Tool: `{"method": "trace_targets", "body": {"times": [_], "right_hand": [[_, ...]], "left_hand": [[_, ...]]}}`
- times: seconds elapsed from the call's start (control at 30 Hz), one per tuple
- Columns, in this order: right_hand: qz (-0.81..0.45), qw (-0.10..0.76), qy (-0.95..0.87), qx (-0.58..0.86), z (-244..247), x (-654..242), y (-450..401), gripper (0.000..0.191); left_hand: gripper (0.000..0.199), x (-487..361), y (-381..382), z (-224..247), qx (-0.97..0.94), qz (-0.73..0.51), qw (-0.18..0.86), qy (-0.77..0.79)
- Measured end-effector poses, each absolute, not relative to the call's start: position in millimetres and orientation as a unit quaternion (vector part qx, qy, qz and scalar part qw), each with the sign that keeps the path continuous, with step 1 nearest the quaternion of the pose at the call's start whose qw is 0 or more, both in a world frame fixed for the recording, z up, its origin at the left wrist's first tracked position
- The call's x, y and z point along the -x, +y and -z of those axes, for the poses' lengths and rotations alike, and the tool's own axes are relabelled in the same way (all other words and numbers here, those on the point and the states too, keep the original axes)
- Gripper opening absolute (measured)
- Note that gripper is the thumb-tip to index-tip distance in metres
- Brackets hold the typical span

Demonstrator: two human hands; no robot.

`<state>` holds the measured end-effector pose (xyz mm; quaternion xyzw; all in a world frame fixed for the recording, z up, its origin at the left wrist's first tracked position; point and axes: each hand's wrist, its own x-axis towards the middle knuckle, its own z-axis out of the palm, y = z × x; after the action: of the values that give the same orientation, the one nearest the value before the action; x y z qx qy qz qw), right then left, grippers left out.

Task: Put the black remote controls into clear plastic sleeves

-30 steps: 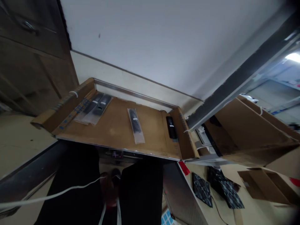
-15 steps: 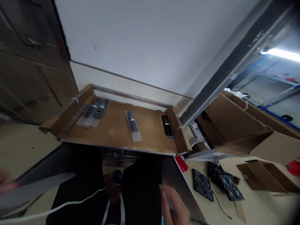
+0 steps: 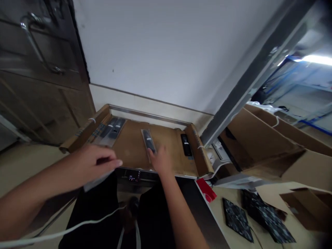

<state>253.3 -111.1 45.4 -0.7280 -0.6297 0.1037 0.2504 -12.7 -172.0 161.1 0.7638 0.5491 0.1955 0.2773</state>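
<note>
The left hand (image 3: 95,162), fingers curled, holds a translucent bag (image 3: 97,181) near the front edge of the cardboard tray (image 3: 133,145). Two bagged black devices (image 3: 118,126) lie side by side at the tray's left end. One centre bagged device (image 3: 148,138) meets the thumb of the right hand (image 3: 163,160); blur hides whether it is gripped. One unbagged device (image 3: 186,144) lies rightmost. Each is probably light and stiff, the bags slippery; the long sides at mid-length should hold best.

legible text: none | white labels (image 3: 186,143): too small | blue cardboard print (image 3: 95,133): blurred
</note>
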Motion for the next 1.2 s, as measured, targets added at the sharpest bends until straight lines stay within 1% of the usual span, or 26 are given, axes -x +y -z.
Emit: {"method": "trace_targets", "body": {"times": [0.03, 0.1, 0.2, 0.27, 0.3, 0.37, 0.43, 0.5, 0.6, 0.67, 0.73, 0.83, 0.93, 1.03, 1.07, 1.2], "right_hand": [[-0.118, 0.213, -0.624, 0.743, -48.5, -241.4, -84.7, 0.066], [-0.122, 0.160, -0.624, 0.755, -48.8, -226.7, -48.4, 0.063], [-0.159, 0.141, -0.609, 0.764, -40.1, -229.1, -29.6, 0.057], [-0.191, 0.147, -0.588, 0.772, -32.6, -244.4, -32.1, 0.054], [-0.195, 0.159, -0.580, 0.775, -28.7, -254.6, -35.7, 0.052], [-0.176, 0.211, -0.570, 0.775, -19.9, -276.8, -44.9, 0.044], [-0.165, 0.289, -0.562, 0.757, -9.7, -298.1, -54.7, 0.035], [-0.191, 0.377, -0.544, 0.725, 0.7, -315.8, -62.5, 0.031], [-0.266, 0.500, -0.499, 0.657, 13.5, -332.6, -67.1, 0.030], [-0.302, 0.548, -0.467, 0.625, 19.0, -337.4, -64.9, 0.030], [-0.316, 0.568, -0.446, 0.616, 22.4, -338.0, -60.6, 0.031], [-0.303, 0.564, -0.449, 0.623, 24.9, -335.1, -55.7, 0.030], [-0.298, 0.570, -0.450, 0.619, 25.0, -332.6, -56.0, 0.030], [-0.326, 0.601, -0.413, 0.601, 23.3, -333.1, -57.9, 0.031], [-0.338, 0.611, -0.397, 0.596, 22.8, -333.7, -58.2, 0.031], [-0.369, 0.629, -0.364, 0.579, 22.7, -335.4, -56.8, 0.034]], "left_hand": [[0.049, 8.3, -150.3, -171.8, -0.795, -0.155, 0.280, 0.515], [0.046, 1.1, -112.3, -190.2, -0.817, -0.131, 0.293, 0.480], [0.042, -5.9, -69.0, -199.8, -0.823, -0.122, 0.317, 0.455], [0.042, -11.5, -40.8, -191.2, -0.829, -0.130, 0.298, 0.455], [0.042, -15.3, -24.7, -182.7, -0.834, -0.138, 0.276, 0.458], [0.046, -25.0, 11.1, -160.0, -0.839, -0.153, 0.220, 0.473], [0.044, -35.2, 47.2, -134.0, -0.837, -0.165, 0.156, 0.498], [0.037, -43.7, 75.1, -109.8, -0.823, -0.165, 0.127, 0.529], [0.042, -54.8, 87.9, -80.0, -0.812, -0.201, 0.075, 0.543], [0.043, -65.0, 75.6, -60.9, -0.805, -0.230, 0.040, 0.546], [0.040, -79.7, 52.7, -39.7, -0.800, -0.249, 0.043, 0.544], [0.043, -105.1, 18.1, -7.1, -0.811, -0.252, 0.073, 0.522], [0.036, -119.9, 3.3, 14.8, -0.814, -0.254, 0.067, 0.517], [0.022, -114.0, 9.6, 21.2, -0.814, -0.285, 0.087, 0.498], [0.020, -108.2, 14.0, 21.1, -0.816, -0.294, 0.103, 0.487], [0.028, -79.5, 29.0, 19.1, -0.828, -0.316, 0.145, 0.440]]}}
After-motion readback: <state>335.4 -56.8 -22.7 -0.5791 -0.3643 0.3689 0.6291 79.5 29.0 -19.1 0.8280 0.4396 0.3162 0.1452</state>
